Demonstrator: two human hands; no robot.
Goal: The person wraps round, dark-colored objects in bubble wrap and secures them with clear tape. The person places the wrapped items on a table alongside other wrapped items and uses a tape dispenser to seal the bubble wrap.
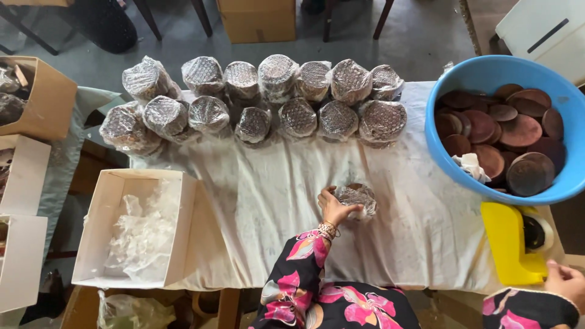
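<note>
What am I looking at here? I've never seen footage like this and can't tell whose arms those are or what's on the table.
This is one picture from a camera worn on a person's head, looking down at their own two hands. The left hand presses on a round disc wrapped in bubble wrap, lying on a white cloth that covers the table. The right hand sits at the lower right edge beside a yellow tape dispenser; whether it holds anything is unclear. Along the far side lie two rows of wrapped bundles. A blue basin holds bare brown discs. A white box on the left contains clear plastic wrap.
</note>
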